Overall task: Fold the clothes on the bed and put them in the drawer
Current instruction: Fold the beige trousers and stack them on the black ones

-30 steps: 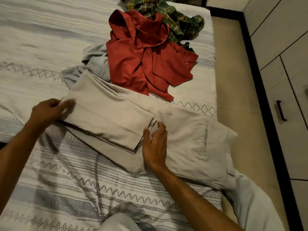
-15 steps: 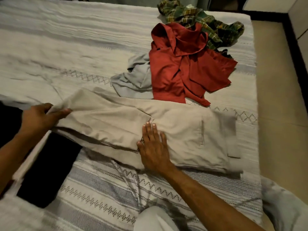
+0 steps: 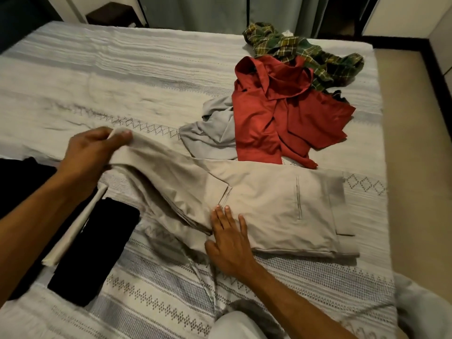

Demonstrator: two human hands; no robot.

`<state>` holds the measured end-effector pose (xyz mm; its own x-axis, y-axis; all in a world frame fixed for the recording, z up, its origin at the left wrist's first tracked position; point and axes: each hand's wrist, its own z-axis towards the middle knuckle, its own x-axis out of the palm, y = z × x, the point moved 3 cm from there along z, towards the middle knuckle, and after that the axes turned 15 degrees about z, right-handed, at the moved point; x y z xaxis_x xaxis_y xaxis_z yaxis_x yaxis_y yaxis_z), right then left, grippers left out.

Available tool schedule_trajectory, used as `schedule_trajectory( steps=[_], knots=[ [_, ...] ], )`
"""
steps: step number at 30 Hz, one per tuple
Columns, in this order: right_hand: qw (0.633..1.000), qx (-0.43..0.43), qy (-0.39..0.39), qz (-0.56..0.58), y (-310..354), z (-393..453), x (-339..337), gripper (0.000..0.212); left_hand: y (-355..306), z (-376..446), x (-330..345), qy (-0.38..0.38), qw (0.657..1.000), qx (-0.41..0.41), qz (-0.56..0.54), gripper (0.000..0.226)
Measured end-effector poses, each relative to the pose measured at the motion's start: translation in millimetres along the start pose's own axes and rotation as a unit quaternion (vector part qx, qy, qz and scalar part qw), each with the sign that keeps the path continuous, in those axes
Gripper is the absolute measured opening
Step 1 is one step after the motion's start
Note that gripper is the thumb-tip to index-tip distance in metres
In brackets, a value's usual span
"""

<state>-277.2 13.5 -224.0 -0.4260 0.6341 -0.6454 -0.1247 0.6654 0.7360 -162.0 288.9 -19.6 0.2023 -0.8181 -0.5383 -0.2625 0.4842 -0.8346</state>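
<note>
Trousers (image 3: 264,204) lie on the bed (image 3: 151,77), near the red shirt (image 3: 276,116). The left hand (image 3: 90,150) pinches their lifted folded end; the right hand (image 3: 230,243) presses flat, fingers spread, on their middle.

No text, label, brand, number or sign can be read anywhere in the view. Nothing is printed on the beige trousers (image 3: 269,204), neither at the leg end pinched by the left hand (image 3: 93,150) nor beside the flat right hand (image 3: 230,243). Beyond the grip, no lettering is shown by the red shirt (image 3: 281,118) or the plaid shirt (image 3: 305,52). Only woven diamond and zigzag patterns are carried by the bedspread (image 3: 146,69).
</note>
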Motion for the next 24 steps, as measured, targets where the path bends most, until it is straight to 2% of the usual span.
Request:
schedule_trajectory(
  steps=[3,6,8,10,14,18,22,24],
  knots=[
    [0.999,-0.001,0.008,0.045,8,-9,-3,0.089,-68,-9,49,0.041,0.996,0.075,-0.025,0.021],
    [0.989,0.015,-0.012,0.145,15,-15,-11,0.091,-124,-19,103,0.076,0.987,0.139,-0.016,0.023],
    [0.987,0.011,-0.021,0.159,11,-17,-19,0.083,-143,-21,125,0.082,0.985,0.148,0.004,0.024],
    [0.989,0.015,-0.008,0.145,4,-19,-24,0.081,-140,-17,116,0.073,0.989,0.13,0.023,0.024],
    [0.999,0.005,0.023,0.044,-1,-18,-25,0.079,-79,3,32,-0.009,0.996,0.056,0.068,0.018],
    [1.0,0.019,0.002,0.022,8,-8,-17,0.069,31,10,-46,-0.1,0.984,-0.06,0.132,0.018],
    [0.99,0.069,-0.035,0.115,22,10,-15,0.044,143,11,-63,-0.111,0.957,-0.187,0.192,0.026],
    [0.968,0.121,-0.066,0.208,32,22,-14,0.047,178,10,-61,-0.114,0.944,-0.204,0.231,0.031]
  ],
)
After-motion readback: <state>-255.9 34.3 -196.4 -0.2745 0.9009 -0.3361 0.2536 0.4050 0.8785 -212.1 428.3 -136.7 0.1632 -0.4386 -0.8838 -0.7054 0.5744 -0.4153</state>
